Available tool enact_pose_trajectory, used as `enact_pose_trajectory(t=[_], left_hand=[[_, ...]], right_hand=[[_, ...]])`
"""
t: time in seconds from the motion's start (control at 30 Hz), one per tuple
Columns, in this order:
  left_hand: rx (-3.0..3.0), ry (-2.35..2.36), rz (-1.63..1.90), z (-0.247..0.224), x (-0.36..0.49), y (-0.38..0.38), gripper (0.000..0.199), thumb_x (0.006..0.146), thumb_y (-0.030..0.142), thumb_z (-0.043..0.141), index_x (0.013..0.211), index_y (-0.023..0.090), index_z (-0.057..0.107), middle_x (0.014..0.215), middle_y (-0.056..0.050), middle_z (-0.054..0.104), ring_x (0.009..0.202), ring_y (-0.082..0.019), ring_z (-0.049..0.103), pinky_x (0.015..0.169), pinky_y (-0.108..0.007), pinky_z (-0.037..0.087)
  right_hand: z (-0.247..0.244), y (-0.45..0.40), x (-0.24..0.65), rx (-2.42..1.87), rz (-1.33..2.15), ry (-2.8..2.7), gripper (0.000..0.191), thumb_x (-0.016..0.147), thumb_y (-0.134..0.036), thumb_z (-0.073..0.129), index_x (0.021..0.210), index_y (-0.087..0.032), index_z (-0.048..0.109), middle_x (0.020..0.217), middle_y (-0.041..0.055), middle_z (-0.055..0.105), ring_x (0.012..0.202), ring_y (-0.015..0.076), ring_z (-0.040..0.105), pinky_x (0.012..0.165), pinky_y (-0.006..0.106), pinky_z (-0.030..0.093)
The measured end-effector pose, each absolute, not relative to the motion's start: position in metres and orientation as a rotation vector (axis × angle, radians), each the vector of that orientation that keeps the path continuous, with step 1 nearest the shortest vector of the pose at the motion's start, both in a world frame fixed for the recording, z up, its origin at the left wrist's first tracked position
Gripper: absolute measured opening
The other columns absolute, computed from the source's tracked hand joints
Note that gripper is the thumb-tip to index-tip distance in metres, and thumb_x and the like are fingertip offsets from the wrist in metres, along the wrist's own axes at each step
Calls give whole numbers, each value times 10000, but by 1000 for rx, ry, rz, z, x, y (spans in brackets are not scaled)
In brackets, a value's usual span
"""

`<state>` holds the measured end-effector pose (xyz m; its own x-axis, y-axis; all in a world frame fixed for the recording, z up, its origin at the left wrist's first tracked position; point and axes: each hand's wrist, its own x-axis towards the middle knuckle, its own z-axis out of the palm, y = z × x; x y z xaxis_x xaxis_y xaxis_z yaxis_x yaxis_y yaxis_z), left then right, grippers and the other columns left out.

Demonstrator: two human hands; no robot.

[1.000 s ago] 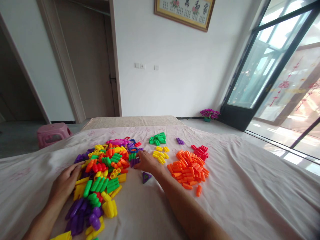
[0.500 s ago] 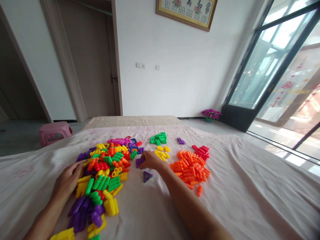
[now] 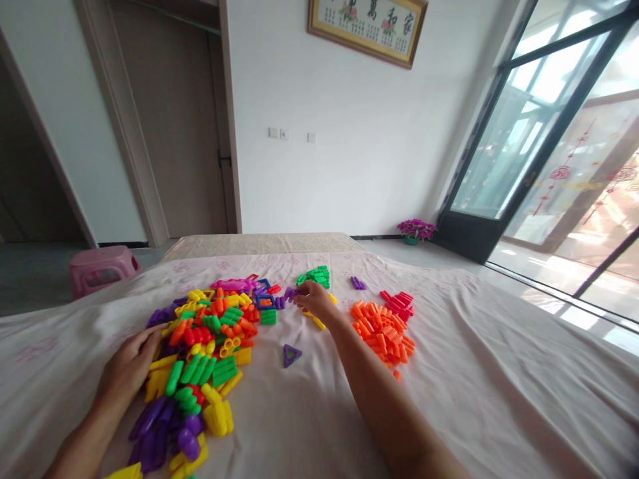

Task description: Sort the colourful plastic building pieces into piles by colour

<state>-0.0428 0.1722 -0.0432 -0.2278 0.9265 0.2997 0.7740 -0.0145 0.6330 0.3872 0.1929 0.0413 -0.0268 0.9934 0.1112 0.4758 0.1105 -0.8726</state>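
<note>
In the head view, pinches 1 purple block (image 3: 290, 294) in the fingertips of the right hand (image 3: 315, 301), near the green blocks (image 3: 314, 277) and partly over the yellow blocks (image 3: 317, 322). Lays the left hand (image 3: 127, 359) along the left edge of the mixed toy-block pile (image 3: 224, 370), with fingers close together; cannot tell of any piece gripped there. Could drop the purple block through a slight hold, or scatter the yellow blocks by brushing low with the wrist. Might also set the heap sliding by pressing at its edge, or shift pieces by tugging the wrinkled, flower-patterned sheet (image 3: 479, 359). Shows on that cloth 1 purple triangle (image 3: 291, 355), plus orange blocks (image 3: 382, 329) beside red blocks (image 3: 398, 304). Looks beyond to a white wall (image 3: 319, 186) with 1 framed calligraphy panel (image 3: 369, 28), a pink stool (image 3: 104, 261) at left, and potted flowers (image 3: 417, 229) near a glass door (image 3: 536, 140) at right.
</note>
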Motion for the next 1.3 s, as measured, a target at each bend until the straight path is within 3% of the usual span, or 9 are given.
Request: enact_pose_trajectory(t=[0.17,0.3,0.47,0.53,0.73,0.83,1.0,1.2,1.3], left_hand=[[1729,1978,1063,-44,-44,174,578,914,558,367,1242,194,674,1305,-92,680,1232,-266,597,1073,-335,418],[1694,1983,1058,-39,-40,170,580,925,548,351,1254,183,659,1336,-115,653,1257,-280,572,1093,-378,393],[1647,2001,1070,-35,-36,168,566,918,552,366,1231,196,675,1317,-111,670,1236,-283,596,1064,-378,424],[1640,2000,1074,-35,-36,169,560,910,559,377,1218,207,685,1303,-103,682,1215,-276,614,1046,-360,441],[1648,1984,1100,-36,-37,170,553,902,548,396,1208,197,694,1296,-105,689,1205,-272,623,1061,-363,433],[1649,1967,1106,-34,-36,168,555,904,550,396,1207,192,692,1300,-105,686,1217,-271,614,1079,-364,418],[1662,1966,1114,-29,-32,165,551,910,548,391,1195,189,696,1280,-110,694,1221,-284,610,1077,-382,420],[1668,1978,1089,-35,-37,168,574,909,562,379,1229,191,678,1301,-108,680,1231,-290,598,1079,-382,415],[1662,1988,1071,-38,-39,170,578,910,574,367,1233,202,669,1324,-104,665,1245,-291,585,1087,-380,406]], right_hand=[[63,212,457,-1962,420,-1600,210,760,-183,636,939,-150,741,679,6,705,599,104,632,568,171,425],[75,211,509,-2154,302,-1540,187,734,-177,667,888,-133,762,700,63,722,665,151,668,624,206,435],[86,201,533,-2249,127,-1467,394,775,-136,602,1153,-104,709,1087,178,725,1006,246,671,777,266,464],[85,200,520,-2216,90,-1506,450,808,-122,549,1242,-123,666,1208,171,687,1101,250,636,831,280,458],[56,196,417,-1897,275,-1955,269,827,-211,614,1046,-268,759,1042,1,749,953,155,670,778,198,447],[38,189,366,-1711,287,-2187,248,872,-315,609,1063,-234,745,1052,46,731,939,178,666,763,231,438],[25,186,328,-1820,221,-2202,345,874,-452,627,1107,-208,703,1147,110,677,992,235,651,739,275,438],[12,192,329,-1671,348,-2193,226,831,-307,666,1042,-229,691,1100,55,692,985,206,644,770,263,433],[5,198,332,-1642,390,-2149,308,786,-287,706,1084,-213,668,1092,48,696,984,202,636,774,256,433]])
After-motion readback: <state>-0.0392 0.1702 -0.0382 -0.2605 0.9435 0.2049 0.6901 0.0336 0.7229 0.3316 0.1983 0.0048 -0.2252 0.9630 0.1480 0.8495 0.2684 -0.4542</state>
